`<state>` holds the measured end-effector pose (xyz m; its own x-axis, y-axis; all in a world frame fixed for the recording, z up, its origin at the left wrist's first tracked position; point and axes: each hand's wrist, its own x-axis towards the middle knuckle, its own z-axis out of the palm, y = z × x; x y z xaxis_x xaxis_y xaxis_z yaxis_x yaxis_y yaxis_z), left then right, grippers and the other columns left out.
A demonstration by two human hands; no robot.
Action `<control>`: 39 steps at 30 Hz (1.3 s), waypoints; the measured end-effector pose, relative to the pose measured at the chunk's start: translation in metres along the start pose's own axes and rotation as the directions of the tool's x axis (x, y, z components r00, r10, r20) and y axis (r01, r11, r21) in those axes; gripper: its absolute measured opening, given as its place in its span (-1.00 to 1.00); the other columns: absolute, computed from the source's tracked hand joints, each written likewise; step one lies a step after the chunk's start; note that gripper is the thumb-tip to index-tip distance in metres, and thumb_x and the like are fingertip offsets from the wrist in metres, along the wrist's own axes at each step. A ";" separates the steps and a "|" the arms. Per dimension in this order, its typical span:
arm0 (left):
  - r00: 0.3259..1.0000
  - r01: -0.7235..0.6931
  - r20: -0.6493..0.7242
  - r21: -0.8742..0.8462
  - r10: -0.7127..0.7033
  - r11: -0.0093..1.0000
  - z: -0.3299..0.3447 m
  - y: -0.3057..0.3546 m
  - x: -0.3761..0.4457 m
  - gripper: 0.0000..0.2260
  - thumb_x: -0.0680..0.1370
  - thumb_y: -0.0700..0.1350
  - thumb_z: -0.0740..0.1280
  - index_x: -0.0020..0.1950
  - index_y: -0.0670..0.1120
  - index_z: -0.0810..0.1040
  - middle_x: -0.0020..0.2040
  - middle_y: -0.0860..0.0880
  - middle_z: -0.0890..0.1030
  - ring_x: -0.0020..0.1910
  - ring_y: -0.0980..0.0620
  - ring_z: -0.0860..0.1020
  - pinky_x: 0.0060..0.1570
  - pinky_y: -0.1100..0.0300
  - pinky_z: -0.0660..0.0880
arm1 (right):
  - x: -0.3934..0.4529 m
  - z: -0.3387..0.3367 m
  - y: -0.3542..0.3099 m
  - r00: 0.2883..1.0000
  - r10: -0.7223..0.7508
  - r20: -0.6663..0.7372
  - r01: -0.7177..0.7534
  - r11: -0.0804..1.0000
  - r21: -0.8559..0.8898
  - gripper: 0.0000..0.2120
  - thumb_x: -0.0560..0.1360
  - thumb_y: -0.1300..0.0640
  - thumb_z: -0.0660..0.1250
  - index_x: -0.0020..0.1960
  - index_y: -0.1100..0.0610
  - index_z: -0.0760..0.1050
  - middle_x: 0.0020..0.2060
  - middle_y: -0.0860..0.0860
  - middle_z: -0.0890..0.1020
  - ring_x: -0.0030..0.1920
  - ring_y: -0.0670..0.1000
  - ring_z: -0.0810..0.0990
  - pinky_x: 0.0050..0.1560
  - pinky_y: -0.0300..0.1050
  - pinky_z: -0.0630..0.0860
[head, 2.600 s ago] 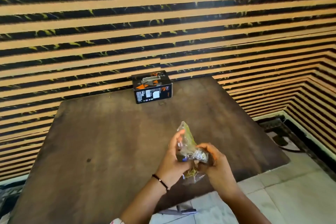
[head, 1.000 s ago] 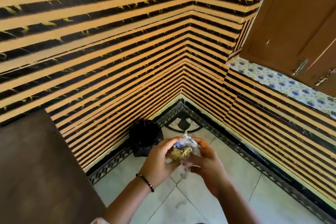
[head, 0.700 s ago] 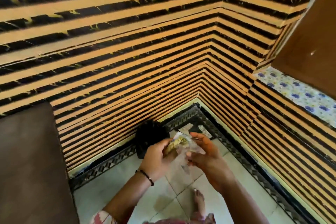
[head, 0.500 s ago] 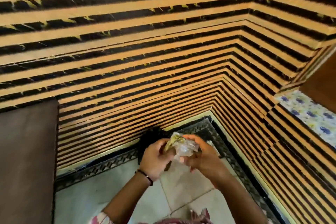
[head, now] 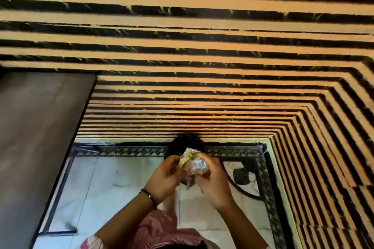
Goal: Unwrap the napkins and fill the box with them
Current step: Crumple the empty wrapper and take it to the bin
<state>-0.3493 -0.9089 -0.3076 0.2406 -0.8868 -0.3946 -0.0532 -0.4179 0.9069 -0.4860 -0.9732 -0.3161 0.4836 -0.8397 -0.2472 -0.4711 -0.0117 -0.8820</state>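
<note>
Orange and black stripes run across the wall (head: 202,50) and turn the corner at the right, with pale floor tiles (head: 113,180) and a patterned black border (head: 129,150) below. At the left edge sits the dark brown table (head: 36,127), and none of its top in view carries a box. Both hands are up over the floor, well clear of that table. Between them is a crumpled clear plastic wrapper (head: 194,162) with a gold band, balled up and catching the light; whether any napkins are inside it cannot be told. The left hand (head: 165,178), a thin dark bracelet (head: 149,198) at its wrist, has its fingers curled in against the wrapper's left side. The right hand (head: 212,182) is closed around the right side and underside, thumb pressed on top. Just beyond the wrapper, against the foot of the wall, stands a dark rounded object (head: 187,143), blurred. A pink patterned garment (head: 162,232) shows at the bottom.
</note>
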 end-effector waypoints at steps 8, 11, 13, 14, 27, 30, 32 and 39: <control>0.999 -0.004 0.049 0.225 -0.007 0.974 -0.035 -0.010 0.081 -0.66 0.51 -0.05 0.32 0.25 -0.11 0.42 0.06 -0.03 0.59 0.06 0.03 0.57 -0.03 0.42 0.46 | 0.080 0.003 0.013 0.983 0.176 -0.049 -0.173 0.983 0.056 -0.45 0.41 0.33 0.37 0.29 -0.02 0.29 0.05 -0.08 0.53 -0.10 -0.05 0.59 -0.27 -0.22 0.48; 0.999 0.037 -0.016 0.393 -0.033 0.919 -0.043 -0.028 0.107 -0.44 0.45 0.19 0.19 0.29 -0.17 0.41 0.20 -0.14 0.56 0.19 -0.09 0.51 0.11 0.23 0.41 | 0.095 0.003 0.025 0.965 0.252 -0.073 -0.252 0.968 0.007 -0.54 0.39 0.29 0.40 0.10 -0.12 0.32 -0.04 -0.10 0.55 -0.18 -0.08 0.58 -0.26 -0.21 0.47; 0.995 0.097 -0.014 0.472 -0.103 0.876 -0.047 -0.051 0.123 -0.23 0.30 0.30 -0.03 0.33 -0.16 0.38 0.27 -0.17 0.51 0.28 -0.14 0.44 0.24 0.11 0.37 | 0.101 0.008 0.034 0.953 0.300 -0.043 -0.302 0.952 -0.044 -0.61 0.38 0.23 0.42 0.00 -0.16 0.38 -0.10 -0.10 0.60 -0.20 -0.15 0.59 -0.27 -0.30 0.46; 0.989 0.131 -0.012 0.512 -0.146 0.849 -0.048 -0.062 0.129 -0.21 0.29 0.30 -0.07 0.36 -0.15 0.35 0.30 -0.18 0.49 0.31 -0.15 0.41 0.28 0.08 0.36 | 0.104 0.010 0.037 0.948 0.318 -0.024 -0.319 0.946 -0.064 -0.66 0.38 0.20 0.43 0.00 -0.13 0.40 -0.12 -0.12 0.61 -0.21 -0.20 0.58 -0.30 -0.39 0.43; 0.850 0.526 -0.225 0.321 -0.477 0.787 -0.010 -0.265 0.244 -0.54 0.53 -0.03 0.22 0.39 -0.19 0.29 0.36 -0.23 0.40 0.33 -0.20 0.38 0.32 0.06 0.28 | 0.241 0.069 0.253 0.954 0.273 0.123 -0.197 0.881 -0.430 -0.85 0.32 0.18 0.41 -0.14 0.12 0.49 -0.28 0.06 0.55 -0.24 0.03 0.50 -0.28 -0.20 0.33; 0.831 0.556 -0.218 0.305 -0.511 0.773 0.000 -0.313 0.275 -0.52 0.52 -0.07 0.26 0.40 -0.21 0.27 0.39 -0.24 0.36 0.36 -0.19 0.34 0.36 0.05 0.26 | 0.292 0.104 0.323 0.943 0.292 0.162 -0.155 0.811 -0.564 -0.74 0.31 0.08 0.25 -0.10 0.22 0.52 -0.22 0.28 0.56 -0.18 0.24 0.53 -0.23 -0.14 0.22; 0.833 0.552 -0.221 0.316 -0.506 0.771 0.005 -0.345 0.296 -0.52 0.52 -0.13 0.27 0.40 -0.21 0.26 0.38 -0.25 0.34 0.37 -0.20 0.32 0.36 0.01 0.26 | 0.325 0.131 0.356 0.906 0.360 0.222 -0.144 0.755 -0.640 -0.72 0.33 0.10 0.23 -0.04 0.23 0.50 -0.08 0.35 0.52 -0.13 0.21 0.47 -0.16 -0.13 0.20; 0.909 0.402 -0.105 0.477 -0.404 0.781 0.014 -0.405 0.344 -0.36 0.52 -0.07 0.27 0.49 -0.16 0.02 0.48 -0.20 0.20 0.44 -0.21 0.19 0.39 -0.05 0.24 | 0.383 0.201 0.439 0.858 0.412 0.308 -0.046 0.659 -0.751 -0.60 0.52 0.18 0.21 0.27 0.39 0.37 0.28 0.39 0.41 0.29 0.36 0.37 0.31 0.09 0.28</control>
<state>-0.2583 -1.0478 -0.8124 0.3414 -0.6165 -0.7095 -0.4076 -0.7773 0.4793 -0.3594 -1.1911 -0.8787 0.4479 -0.5577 -0.6988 -0.8868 -0.3765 -0.2680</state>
